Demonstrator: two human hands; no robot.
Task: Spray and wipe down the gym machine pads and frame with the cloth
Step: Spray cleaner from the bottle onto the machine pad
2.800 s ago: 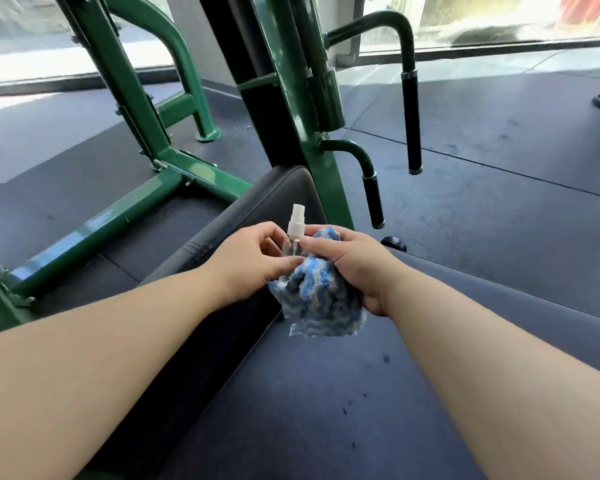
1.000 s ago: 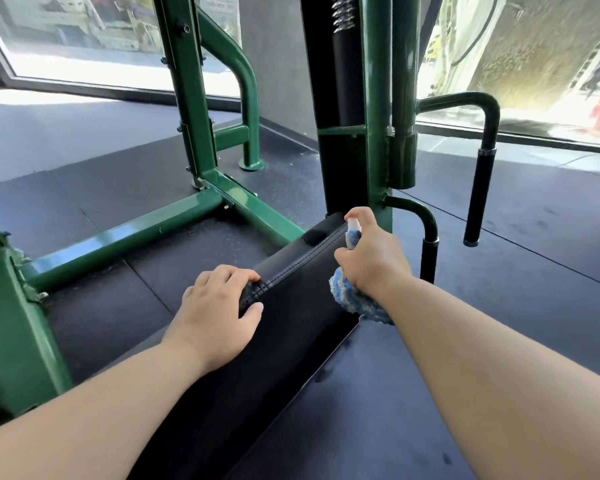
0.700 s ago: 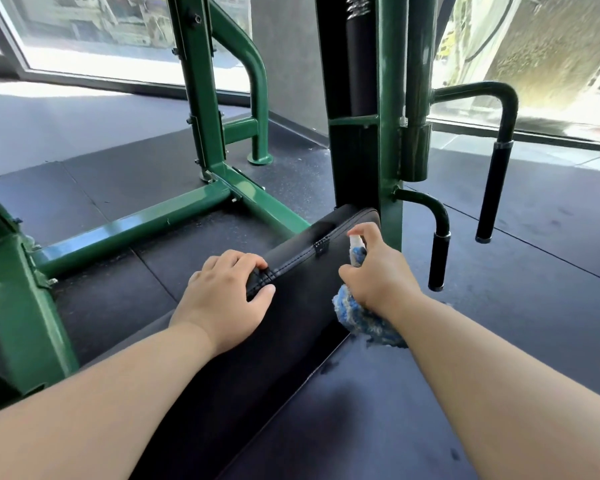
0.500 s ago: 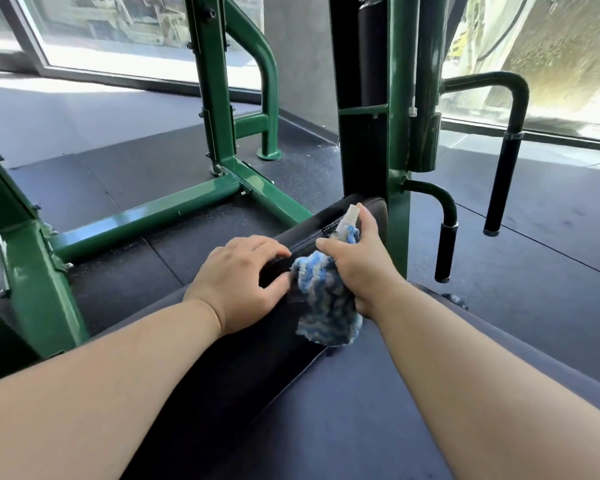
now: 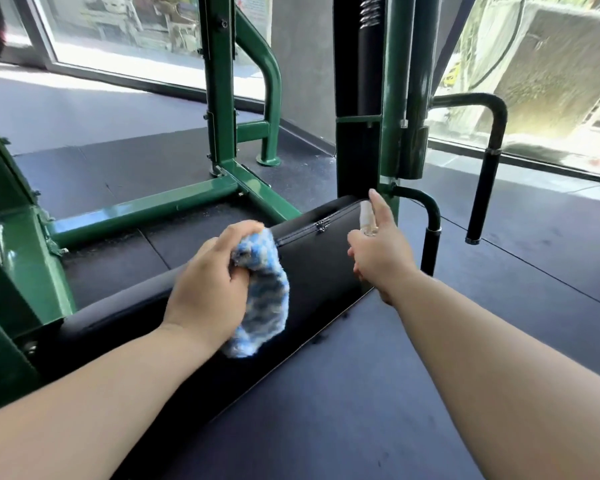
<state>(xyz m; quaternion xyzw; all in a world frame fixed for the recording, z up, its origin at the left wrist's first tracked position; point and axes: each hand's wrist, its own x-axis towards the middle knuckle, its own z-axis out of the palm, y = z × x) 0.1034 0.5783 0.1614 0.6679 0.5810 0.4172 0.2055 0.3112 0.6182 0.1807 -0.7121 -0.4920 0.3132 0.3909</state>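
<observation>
Change from half a second back: cloth [image 5: 262,306] now sits in the left hand [image 5: 207,296], not the right, and the left hand is off the pad seam. Hands are apart, a gap of bare pad [image 5: 323,265] between them. Left hand, mid-frame, is clamped on the bunched top of the blue-white cloth. Right hand [image 5: 381,254], right of centre, is wrapped round the spray bottle [image 5: 366,218] alone, index finger raised to the cap.

Cloth hangs down from the fist, long axis near vertical, lower end loose in front of the pad face; cannot tell if it touches. Bottle stands near upright, cap up, body mostly hidden in the palm; nozzle direction cannot be told. It is just at the pad's far top corner.

Pad's long axis runs lower left to upper centre, ending against the black upright. Its stitched top edge runs between the hands; its lower edge meets a dark flat surface filling the lower right.

Left of the pad, green frame [image 5: 142,209] rails cross the floor [image 5: 534,237] at centre left. Right of the bottle, a short black-grip handle [image 5: 430,247] stands close; a longer one [image 5: 482,195] is farther right. Open floor beyond them. Windows [image 5: 118,29] across the top.
</observation>
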